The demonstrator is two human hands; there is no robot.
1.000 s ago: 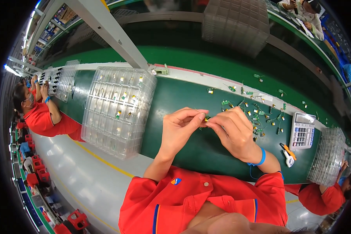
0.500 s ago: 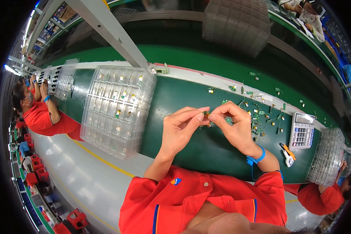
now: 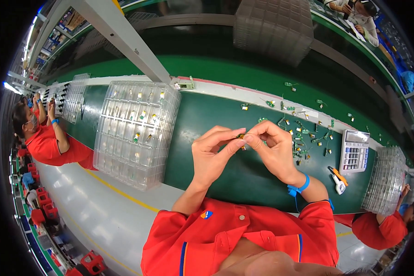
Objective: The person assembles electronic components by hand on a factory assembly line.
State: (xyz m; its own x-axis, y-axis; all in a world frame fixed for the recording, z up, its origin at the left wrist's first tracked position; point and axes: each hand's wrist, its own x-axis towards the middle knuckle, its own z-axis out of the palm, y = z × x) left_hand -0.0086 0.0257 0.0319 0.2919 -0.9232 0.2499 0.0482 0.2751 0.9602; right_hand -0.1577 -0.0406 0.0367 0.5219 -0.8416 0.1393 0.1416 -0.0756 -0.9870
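Above the green worktop point(image 3: 202, 110), my left hand point(image 3: 210, 158) and my right hand point(image 3: 277, 155) meet fingertip to fingertip. Between them is a small circuit board point(image 3: 240, 136) with dark and yellowish parts, pinched by thumb and index finger of each hand; most of it is hidden. Several similar small green circuit boards point(image 3: 301, 146) with thin wires and yellow or silvery parts lie scattered to the right of my hands. A blue wrist strap point(image 3: 300, 185) with a cord circles my right wrist.
Left of my hands stands a stack of clear plastic trays point(image 3: 132, 133), some pockets filled. At right lie a calculator point(image 3: 354, 152), an orange-and-white tool point(image 3: 339, 181) and another tray stack point(image 3: 385, 179). A metal post point(image 3: 119, 39) rises behind. Co-workers sit at both sides point(image 3: 50, 142).
The view has shifted slightly. My fingertips have drawn closer together around the small circuit board, which now shows less of its surface. Both hands keep their pinch.
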